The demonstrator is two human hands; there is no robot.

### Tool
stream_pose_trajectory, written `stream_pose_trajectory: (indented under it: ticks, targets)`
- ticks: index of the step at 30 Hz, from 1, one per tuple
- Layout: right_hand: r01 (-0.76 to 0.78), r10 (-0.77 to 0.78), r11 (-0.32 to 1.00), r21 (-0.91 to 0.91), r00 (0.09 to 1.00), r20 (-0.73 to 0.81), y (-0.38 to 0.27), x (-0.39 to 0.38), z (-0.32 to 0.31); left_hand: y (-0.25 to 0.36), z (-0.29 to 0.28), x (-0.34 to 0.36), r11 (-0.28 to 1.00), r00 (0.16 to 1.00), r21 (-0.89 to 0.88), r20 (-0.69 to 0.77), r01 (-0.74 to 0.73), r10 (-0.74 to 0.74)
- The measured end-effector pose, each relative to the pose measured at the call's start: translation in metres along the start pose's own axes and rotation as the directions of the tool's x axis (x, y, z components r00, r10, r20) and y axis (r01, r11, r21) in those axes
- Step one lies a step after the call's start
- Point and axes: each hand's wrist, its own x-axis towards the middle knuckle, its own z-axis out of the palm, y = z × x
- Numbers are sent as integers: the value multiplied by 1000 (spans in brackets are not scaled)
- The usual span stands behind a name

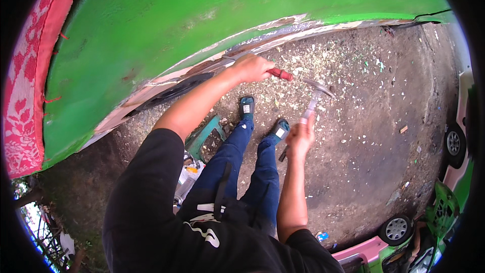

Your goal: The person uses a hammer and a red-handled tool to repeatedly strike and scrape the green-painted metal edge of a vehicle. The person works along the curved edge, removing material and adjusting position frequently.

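Observation:
My left hand is closed on a red-handled tool, like a chisel or scraper, held beside the flaking lower edge of a green painted vehicle body. The tool's far end is hard to make out. My right hand grips a hammer by its handle, with the slightly blurred head raised near the red handle's end, a little to its right. Paint flakes lie scattered on the ground under both hands.
A red patterned cloth lines the left rim. A green stool and litter stand by my left leg. My sandalled feet are on the dirty concrete. Green-and-pink vehicles with wheels line the right and lower right.

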Motion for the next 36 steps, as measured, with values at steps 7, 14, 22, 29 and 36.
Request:
stream_pose_trajectory:
  ticks: [7, 14, 22, 29, 36]
  targets:
    - [50, -47, 997, 60, 997, -55, -12, 2, -14, -2, 6, -6, 1000, 994, 16, 112, -8, 6]
    - [89, -73, 992, 84, 981, -182, -3, -9, -6, -1, 4, -5, 995, 992, 16, 78, -100, 98]
    - [129, -113, 990, 63, 972, -206, -11, -3, -8, 0, 0, -1, 1000, 995, 31, 100, 2, -5]
    - [109, -104, 993, 33, 986, -134, -4, 18, -19, 1, 7, -3, 996, 991, 87, 134, -30, 18]
    - [-58, 60, 998, 41, 997, -56, 2, 20, -14, -6, 13, -6, 990, 986, 135, 159, 25, -47]
